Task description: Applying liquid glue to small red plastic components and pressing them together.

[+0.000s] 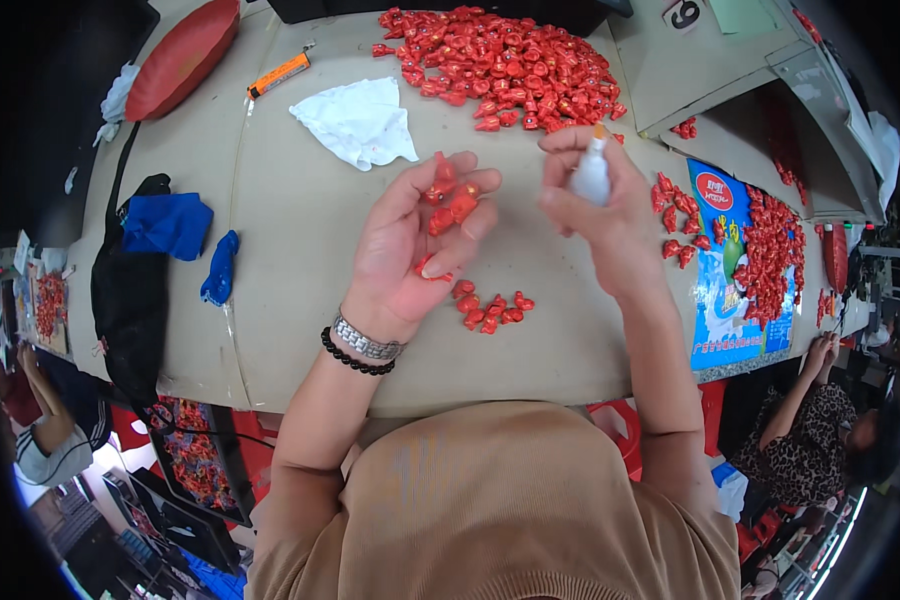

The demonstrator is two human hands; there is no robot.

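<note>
My left hand (395,245) is turned palm up with its fingers curled around several small glossy red plastic figures (463,203). One more red piece lies by its lower fingers. A small white squeeze bottle (592,182) with an orange-brown tip is in my right hand (615,220), tip pointing up and away from me. The two hands are apart, both above the table. Just right of my left wrist, a small group of red figures (490,314) lies on the tabletop. A large heap of similar red figures (510,75) spreads at the far side.
A crumpled white cloth (358,122), an orange stick-shaped object (280,75), a red dish (183,62) and blue cloth (167,224) lie left. At right, more red figures (770,250) cover a blue printed sheet (712,310) beside a grey cabinet (660,60). Other people sit at both sides.
</note>
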